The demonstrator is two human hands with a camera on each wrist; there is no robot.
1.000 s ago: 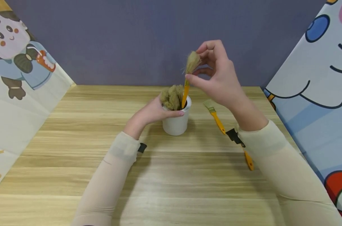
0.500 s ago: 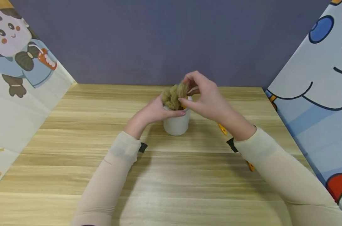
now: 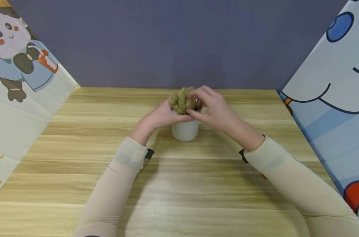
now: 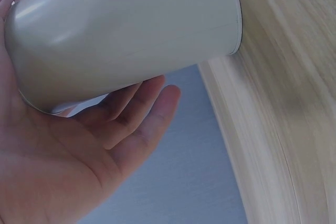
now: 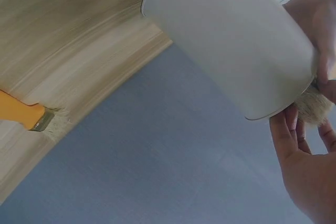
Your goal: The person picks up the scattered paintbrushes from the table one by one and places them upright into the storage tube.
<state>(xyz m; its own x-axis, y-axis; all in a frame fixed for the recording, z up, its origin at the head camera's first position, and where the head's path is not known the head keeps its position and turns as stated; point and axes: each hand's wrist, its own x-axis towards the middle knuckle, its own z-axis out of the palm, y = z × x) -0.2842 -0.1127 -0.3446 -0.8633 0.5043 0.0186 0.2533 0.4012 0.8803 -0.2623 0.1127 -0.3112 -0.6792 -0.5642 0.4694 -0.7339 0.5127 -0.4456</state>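
Observation:
A white cylindrical cup (image 3: 185,131) stands upright on the wooden table, with several paintbrushes (image 3: 180,99) in it, bristles up and bunched above the rim. My left hand (image 3: 158,117) holds the cup near its top, the thumb along the near side of the rim. From the right, my right hand (image 3: 217,110) curls its fingers and thumb around the bristles of one brush (image 5: 313,107), low at the rim. That brush's handle is hidden inside the cup. The left wrist view shows the left fingers (image 4: 144,124) behind the smooth cup wall.
Another brush (image 5: 23,113) with an orange handle and pale bristles lies on the table to the right. An orange handle end (image 3: 265,176) peeks out under the right sleeve. A dark wall (image 3: 173,42) rises behind the table (image 3: 87,138), and printed cartoon panels flank it.
My right hand has come down and left, lowering the brush into the cup until its bristles stand level with the others. The left hand has stayed on the cup.

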